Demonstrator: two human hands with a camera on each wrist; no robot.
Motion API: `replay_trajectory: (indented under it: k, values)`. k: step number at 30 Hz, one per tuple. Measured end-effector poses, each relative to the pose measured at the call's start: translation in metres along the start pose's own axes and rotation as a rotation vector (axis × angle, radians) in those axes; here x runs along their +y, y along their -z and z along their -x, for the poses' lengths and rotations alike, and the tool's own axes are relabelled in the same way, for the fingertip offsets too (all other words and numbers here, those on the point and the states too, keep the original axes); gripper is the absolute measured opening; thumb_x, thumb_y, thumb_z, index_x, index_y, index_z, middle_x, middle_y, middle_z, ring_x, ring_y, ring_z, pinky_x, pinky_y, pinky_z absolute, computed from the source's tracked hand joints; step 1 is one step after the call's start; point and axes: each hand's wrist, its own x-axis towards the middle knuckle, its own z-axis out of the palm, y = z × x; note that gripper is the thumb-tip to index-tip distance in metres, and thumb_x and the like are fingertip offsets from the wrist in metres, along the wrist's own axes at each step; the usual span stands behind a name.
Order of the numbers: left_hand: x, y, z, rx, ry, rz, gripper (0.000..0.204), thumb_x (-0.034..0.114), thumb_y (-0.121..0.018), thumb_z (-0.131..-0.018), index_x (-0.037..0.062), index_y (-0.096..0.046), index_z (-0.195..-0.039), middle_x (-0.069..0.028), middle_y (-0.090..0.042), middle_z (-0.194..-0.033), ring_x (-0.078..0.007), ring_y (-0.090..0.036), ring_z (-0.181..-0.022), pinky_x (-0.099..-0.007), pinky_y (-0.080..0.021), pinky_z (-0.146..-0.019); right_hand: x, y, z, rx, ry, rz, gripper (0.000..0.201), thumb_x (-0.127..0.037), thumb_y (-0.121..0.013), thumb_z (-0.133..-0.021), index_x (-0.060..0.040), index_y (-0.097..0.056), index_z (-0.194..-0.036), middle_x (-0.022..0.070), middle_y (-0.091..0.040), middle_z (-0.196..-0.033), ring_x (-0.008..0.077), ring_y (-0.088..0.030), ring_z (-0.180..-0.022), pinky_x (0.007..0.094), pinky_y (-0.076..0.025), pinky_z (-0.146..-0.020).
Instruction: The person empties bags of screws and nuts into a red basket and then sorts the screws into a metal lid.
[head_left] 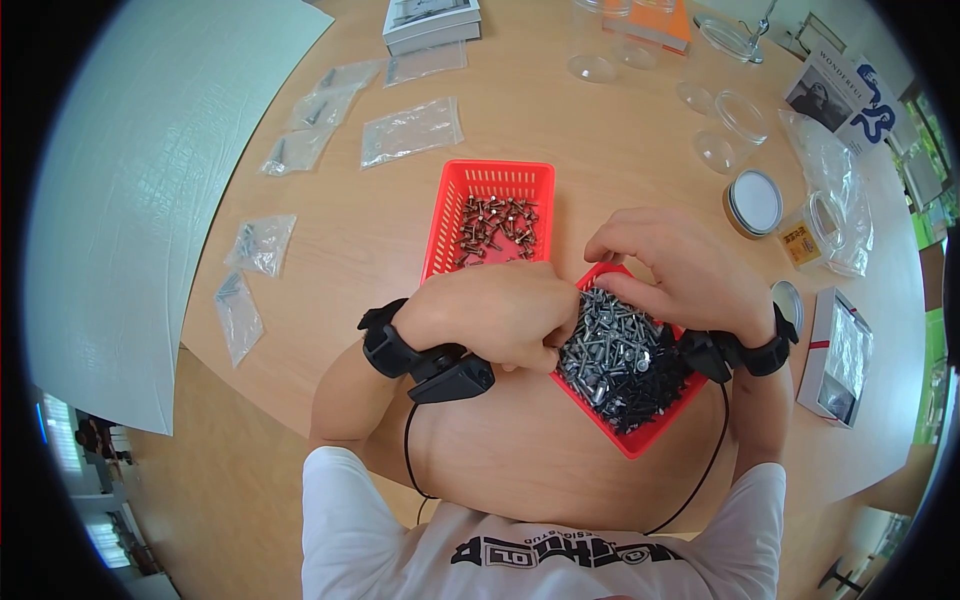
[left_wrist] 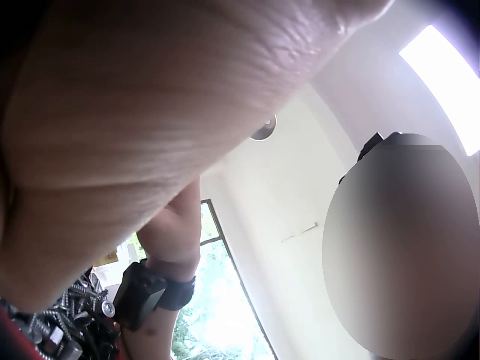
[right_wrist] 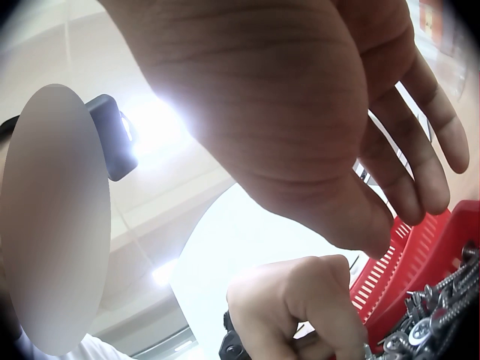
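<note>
A red plastic basket point(head_left: 633, 444) full of silver screws point(head_left: 606, 345) and black screws point(head_left: 645, 390) stands turned at an angle in front of the person. My left hand point(head_left: 492, 312) is at its left edge, fingers curled down by the silver screws. Its fingertips are hidden in the head view, and I cannot tell what they pinch. Over the far corner of this basket hangs my right hand point(head_left: 690, 265). Its fingers point(right_wrist: 409, 161) are loosely extended, with the thumb above the screws and nothing held. A second red basket point(head_left: 548, 190) with brownish screws point(head_left: 497, 225) lies beyond the left hand.
Several clear bags with hardware, one bag point(head_left: 262, 245) among them, lie at the left. Clear jars point(head_left: 716, 150), a round lidded tin point(head_left: 755, 203) and a small amber-labelled jar point(head_left: 806, 240) are at the right. A box point(head_left: 836, 357) stands near the right edge; a book point(head_left: 432, 30) is at the back.
</note>
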Motion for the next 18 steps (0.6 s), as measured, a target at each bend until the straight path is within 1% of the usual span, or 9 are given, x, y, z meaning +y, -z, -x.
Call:
replay_trajectory:
  k: [2,5,7,10,15,17,18]
  values:
    - [0.0012,0.0033,0.0017,-0.044,-0.029,0.043,0.017,0.016,-0.064,-0.077,0.0000,-0.070,-0.081,-0.0148,-0.066,-0.066,-0.0309,-0.067,-0.067,-0.0400,-0.052,-0.066,0.0013,-0.0001,-0.0005,0.000,0.002,0.003,0.018,-0.012,-0.066,-0.085,-0.0006,-0.065,-0.100,0.0135,-0.067,-0.095,0.0344,-0.064,-0.091,0.0411,-0.051,-0.081]
    - [-0.0048,0.0006,0.0018,-0.053,-0.070,0.039,0.020,0.019,-0.066,-0.080,-0.0002,-0.071,-0.082,-0.0146,-0.067,-0.066,-0.0305,-0.068,-0.068,-0.0395,-0.052,-0.066,0.0031,-0.0010,-0.0004,0.007,0.009,0.004,0.018,-0.012,-0.066,-0.085,-0.0007,-0.065,-0.100,0.0135,-0.067,-0.095,0.0344,-0.064,-0.091,0.0414,-0.051,-0.081]
    - [0.0011,0.0020,0.0030,-0.043,-0.048,0.002,0.023,0.022,-0.067,-0.082,-0.0006,-0.071,-0.083,-0.0147,-0.067,-0.067,-0.0306,-0.068,-0.068,-0.0394,-0.052,-0.067,0.0038,-0.0014,-0.0003,0.012,0.012,-0.004,0.018,-0.012,-0.066,-0.085,-0.0007,-0.065,-0.100,0.0135,-0.067,-0.095,0.0344,-0.064,-0.091,0.0415,-0.051,-0.082]
    - [0.0031,-0.0025,0.0027,0.001,-0.037,-0.033,0.025,0.024,-0.067,-0.084,-0.0013,-0.072,-0.084,-0.0151,-0.068,-0.068,-0.0312,-0.068,-0.068,-0.0395,-0.052,-0.068,0.0026,-0.0026,-0.0007,0.040,0.018,-0.048,0.019,-0.013,-0.063,-0.085,0.0028,-0.065,-0.097,0.0183,-0.065,-0.090,0.0384,-0.062,-0.089,0.0450,-0.048,-0.082]
    - [0.0007,-0.0023,0.0039,0.066,-0.092,-0.054,0.024,0.022,-0.067,-0.085,-0.0016,-0.072,-0.085,-0.0156,-0.068,-0.069,-0.0329,-0.067,-0.070,-0.0396,-0.052,-0.069,0.0015,-0.0025,-0.0004,0.038,0.000,-0.038,0.020,-0.013,-0.063,-0.085,0.0026,-0.065,-0.097,0.0187,-0.065,-0.089,0.0385,-0.061,-0.090,0.0453,-0.048,-0.082]
    - [-0.0023,-0.0035,0.0026,0.079,-0.104,-0.058,0.024,0.022,-0.067,-0.085,-0.0017,-0.072,-0.085,-0.0155,-0.068,-0.069,-0.0333,-0.067,-0.071,-0.0396,-0.052,-0.069,0.0014,-0.0023,-0.0004,0.038,0.001,-0.034,0.020,-0.012,-0.063,-0.085,0.0025,-0.065,-0.098,0.0187,-0.064,-0.088,0.0386,-0.061,-0.089,0.0454,-0.048,-0.081]
    - [-0.0013,-0.0031,0.0023,0.070,-0.084,-0.067,0.024,0.022,-0.067,-0.085,-0.0016,-0.072,-0.085,-0.0155,-0.068,-0.069,-0.0333,-0.067,-0.071,-0.0398,-0.052,-0.069,0.0014,-0.0023,-0.0004,0.039,0.004,-0.033,0.020,-0.012,-0.062,-0.085,0.0024,-0.065,-0.098,0.0188,-0.064,-0.088,0.0387,-0.061,-0.089,0.0455,-0.048,-0.081]
